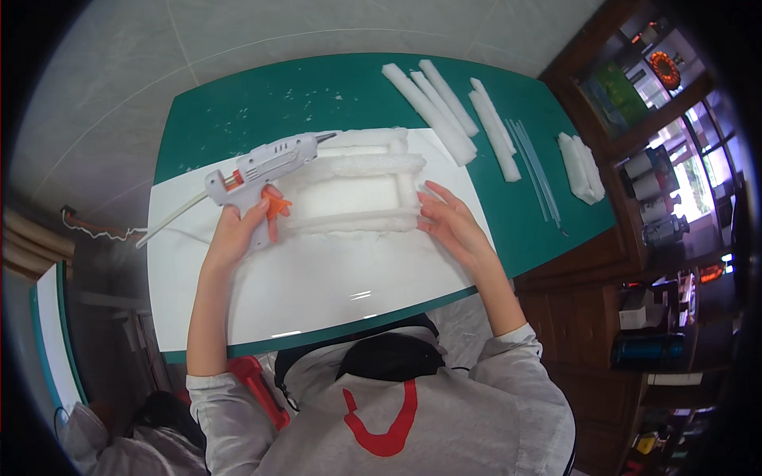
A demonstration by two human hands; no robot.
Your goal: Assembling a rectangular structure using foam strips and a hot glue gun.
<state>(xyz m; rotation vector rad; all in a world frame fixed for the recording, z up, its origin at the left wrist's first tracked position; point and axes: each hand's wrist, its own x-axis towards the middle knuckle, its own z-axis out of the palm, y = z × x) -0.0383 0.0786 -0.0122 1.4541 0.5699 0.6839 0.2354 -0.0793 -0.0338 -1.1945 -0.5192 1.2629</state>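
Note:
A white hot glue gun (278, 157) is in my left hand (238, 228), its fingers closed round the handle by the orange trigger. Its nozzle points to the far right, above the far left part of a white foam frame (357, 222). A pale glue stick (176, 216) sticks out of its back end. The frame is built of foam strips with openings between them and lies on a white board (349, 278). At the frame's right end, my right hand (456, 226) rests its fingertips against the edge, fingers apart.
Several loose white foam strips (432, 111) lie at the far right of the green table (262, 95). Beside them are thin clear glue sticks (533, 170) and a white foam block (581, 168). Dark wooden shelves (587, 333) stand on the right. A red stool (258, 389) is below the table.

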